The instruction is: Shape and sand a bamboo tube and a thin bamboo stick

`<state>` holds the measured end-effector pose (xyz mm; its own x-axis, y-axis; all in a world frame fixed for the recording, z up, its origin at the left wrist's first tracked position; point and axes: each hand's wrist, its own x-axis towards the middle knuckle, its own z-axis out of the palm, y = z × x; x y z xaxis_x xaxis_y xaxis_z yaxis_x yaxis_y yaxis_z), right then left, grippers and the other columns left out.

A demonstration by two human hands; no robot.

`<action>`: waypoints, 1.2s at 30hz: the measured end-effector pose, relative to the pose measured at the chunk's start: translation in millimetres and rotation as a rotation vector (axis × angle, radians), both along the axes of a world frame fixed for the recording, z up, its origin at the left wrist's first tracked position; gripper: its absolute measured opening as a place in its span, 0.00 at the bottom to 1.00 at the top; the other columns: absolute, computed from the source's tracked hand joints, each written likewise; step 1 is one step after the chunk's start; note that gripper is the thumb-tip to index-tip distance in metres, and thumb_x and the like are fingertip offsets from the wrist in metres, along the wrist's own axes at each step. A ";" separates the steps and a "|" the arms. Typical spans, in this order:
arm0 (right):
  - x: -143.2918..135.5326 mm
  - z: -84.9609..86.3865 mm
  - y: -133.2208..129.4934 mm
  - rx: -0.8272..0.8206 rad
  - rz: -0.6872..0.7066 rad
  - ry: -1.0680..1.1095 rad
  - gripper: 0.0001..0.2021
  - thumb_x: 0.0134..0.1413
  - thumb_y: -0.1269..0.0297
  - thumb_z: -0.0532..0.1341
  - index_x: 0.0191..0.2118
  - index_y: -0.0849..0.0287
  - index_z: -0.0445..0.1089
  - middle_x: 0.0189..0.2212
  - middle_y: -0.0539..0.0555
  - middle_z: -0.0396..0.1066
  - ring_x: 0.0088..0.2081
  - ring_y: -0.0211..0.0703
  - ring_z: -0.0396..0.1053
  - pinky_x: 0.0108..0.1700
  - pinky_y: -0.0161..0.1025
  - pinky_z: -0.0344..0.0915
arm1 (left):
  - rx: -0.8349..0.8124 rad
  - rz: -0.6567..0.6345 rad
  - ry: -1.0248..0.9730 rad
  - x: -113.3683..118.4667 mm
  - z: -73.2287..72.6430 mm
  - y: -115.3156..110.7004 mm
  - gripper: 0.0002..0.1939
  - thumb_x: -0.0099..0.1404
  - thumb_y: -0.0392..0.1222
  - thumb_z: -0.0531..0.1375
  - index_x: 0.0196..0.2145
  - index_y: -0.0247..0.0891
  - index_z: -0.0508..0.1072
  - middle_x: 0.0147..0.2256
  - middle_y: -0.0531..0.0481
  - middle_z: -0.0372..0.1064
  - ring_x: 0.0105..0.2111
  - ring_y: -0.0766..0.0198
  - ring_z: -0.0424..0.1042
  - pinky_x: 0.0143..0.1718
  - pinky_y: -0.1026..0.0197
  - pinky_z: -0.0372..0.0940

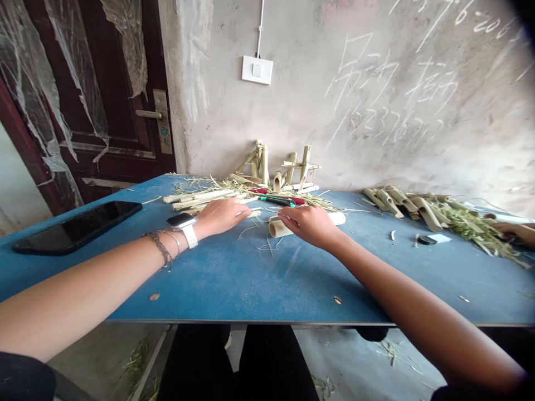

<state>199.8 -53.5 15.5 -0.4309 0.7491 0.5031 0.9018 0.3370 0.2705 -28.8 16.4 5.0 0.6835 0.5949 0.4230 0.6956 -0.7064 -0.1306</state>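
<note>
My left hand (221, 215), with a watch (183, 223) on the wrist, lies palm down beside a bundle of thin bamboo sticks (200, 197). Its fingers stretch to the right, and some stick ends show by the fingertips. My right hand (312, 224) is over a short, pale bamboo tube (279, 228), covering its middle, with the fingers loosely stretched out. Whether the palm presses on the tube is hidden. Just beyond both hands lie red and green-black tools (280, 199), partly covered, among bamboo shavings (217, 184).
Bamboo frames (259, 161) stand against the wall at the back. A black phone (79, 225) lies on the blue table (251, 289) at left. Split bamboo pieces (401, 201) and green shavings (463, 223) lie at right, near a black-and-white blade-like item (433, 239) and another person's hand (512, 229).
</note>
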 end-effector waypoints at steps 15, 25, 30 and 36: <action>16.0 -4.1 17.9 0.104 0.293 0.450 0.29 0.50 0.73 0.50 0.60 0.62 0.46 0.45 0.61 0.67 0.43 0.44 0.67 0.45 0.43 0.64 | 0.049 -0.020 0.074 8.4 -2.8 -7.3 0.17 0.65 0.47 0.46 0.33 0.39 0.73 0.32 0.49 0.69 0.31 0.62 0.69 0.25 0.63 0.54; 7.3 2.2 11.5 -0.380 0.456 1.029 0.11 0.57 0.59 0.50 0.34 0.60 0.65 0.32 0.55 0.72 0.36 0.41 0.72 0.42 0.43 0.67 | 0.036 -0.044 0.030 8.8 -5.7 -9.5 0.15 0.62 0.48 0.50 0.43 0.41 0.67 0.39 0.49 0.69 0.31 0.61 0.68 0.27 0.63 0.56; 2.9 -0.3 9.5 -0.658 0.493 1.213 0.12 0.56 0.57 0.52 0.40 0.59 0.63 0.28 0.52 0.72 0.27 0.38 0.72 0.36 0.41 0.70 | -0.007 -0.048 0.011 9.6 -7.6 -10.5 0.16 0.61 0.50 0.51 0.45 0.42 0.66 0.37 0.49 0.69 0.28 0.62 0.67 0.26 0.63 0.56; 3.3 -5.8 13.9 -0.650 0.554 1.204 0.11 0.53 0.63 0.55 0.42 0.59 0.63 0.28 0.50 0.71 0.30 0.37 0.72 0.39 0.40 0.69 | -0.013 -0.054 0.021 9.8 -7.0 -11.6 0.15 0.61 0.49 0.50 0.43 0.42 0.67 0.36 0.51 0.69 0.25 0.65 0.66 0.23 0.63 0.52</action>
<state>203.1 -39.6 9.7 -0.3067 0.8613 0.4052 0.1868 0.4719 -0.8616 -19.0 4.8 -2.1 0.7236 0.5619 0.4008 0.6534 -0.7448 -0.1355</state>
